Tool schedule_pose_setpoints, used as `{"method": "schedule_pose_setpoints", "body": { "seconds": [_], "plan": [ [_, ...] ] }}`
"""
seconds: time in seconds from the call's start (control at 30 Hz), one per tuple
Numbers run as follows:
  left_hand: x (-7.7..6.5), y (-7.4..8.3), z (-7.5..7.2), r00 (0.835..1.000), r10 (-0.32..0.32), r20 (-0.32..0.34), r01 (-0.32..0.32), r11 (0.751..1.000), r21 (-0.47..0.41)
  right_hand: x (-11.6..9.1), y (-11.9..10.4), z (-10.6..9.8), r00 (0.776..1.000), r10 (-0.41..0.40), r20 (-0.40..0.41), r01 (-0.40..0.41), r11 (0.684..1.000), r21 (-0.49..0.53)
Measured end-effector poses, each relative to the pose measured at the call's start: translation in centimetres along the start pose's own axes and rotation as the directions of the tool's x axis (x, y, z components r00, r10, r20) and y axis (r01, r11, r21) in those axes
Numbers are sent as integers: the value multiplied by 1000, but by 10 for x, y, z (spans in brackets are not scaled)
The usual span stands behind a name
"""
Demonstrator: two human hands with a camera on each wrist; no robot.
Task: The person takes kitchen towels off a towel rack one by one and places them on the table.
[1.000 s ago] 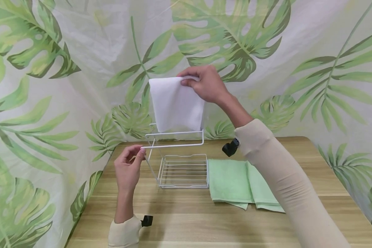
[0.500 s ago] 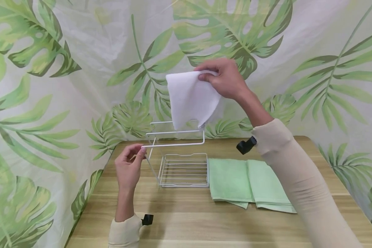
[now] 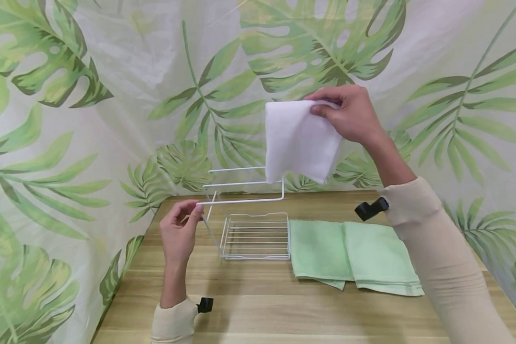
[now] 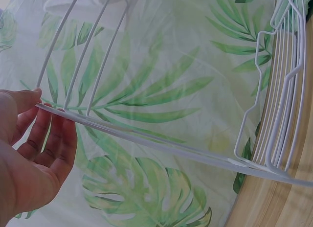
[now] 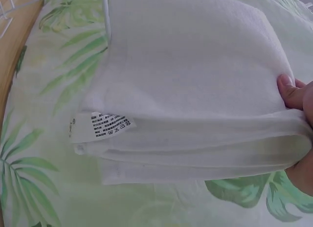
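A white wire towel rack (image 3: 249, 201) stands on the wooden table, with bars jutting out at the top and a slatted basket below. My left hand (image 3: 179, 231) pinches its upper left corner between thumb and fingers, as the left wrist view shows closely on the frame (image 4: 146, 139). My right hand (image 3: 348, 114) holds a folded white towel (image 3: 298, 141) by its top edge, up in the air at the right ends of the bars. The towel overlaps the bar ends in the head view. A printed care label (image 5: 110, 125) shows on the towel in the right wrist view.
Two folded green towels (image 3: 320, 251) lie side by side on the table (image 3: 258, 306), right beside the rack's basket (image 3: 255, 239). A leaf-patterned cloth (image 3: 124, 71) hangs behind and around the table. Black wrist cameras sit at both sleeves.
My right hand has moved to the right with the white towel, from above the bars out to their right ends. The left hand and the rack stay where they were.
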State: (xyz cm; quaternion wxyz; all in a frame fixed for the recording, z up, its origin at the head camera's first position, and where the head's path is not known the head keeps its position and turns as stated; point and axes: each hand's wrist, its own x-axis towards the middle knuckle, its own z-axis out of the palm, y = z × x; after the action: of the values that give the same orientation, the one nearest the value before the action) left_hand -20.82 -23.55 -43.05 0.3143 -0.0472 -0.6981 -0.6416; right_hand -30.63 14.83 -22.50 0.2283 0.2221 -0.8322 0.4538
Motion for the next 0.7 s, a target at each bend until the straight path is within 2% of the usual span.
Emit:
{"method": "schedule_pose_setpoints", "body": {
  "seconds": [0.23, 0.53, 0.7],
  "plan": [
    [0, 0, -1, 1000, 0, -1, 0, 1000, -4, -12, 13, -23, 999, 38, -22, -38, 999, -23],
    [0, 2, -2, 1000, -5, -1, 5, 1000, 1, -27, 30, -42, 996, 72, -60, -73, 997, -18],
    [-1, 2, -1, 1000, -17, -3, 17, 1000, 9, -38, 41, -59, 989, 139, -58, -142, 989, -47]
  ]
}}
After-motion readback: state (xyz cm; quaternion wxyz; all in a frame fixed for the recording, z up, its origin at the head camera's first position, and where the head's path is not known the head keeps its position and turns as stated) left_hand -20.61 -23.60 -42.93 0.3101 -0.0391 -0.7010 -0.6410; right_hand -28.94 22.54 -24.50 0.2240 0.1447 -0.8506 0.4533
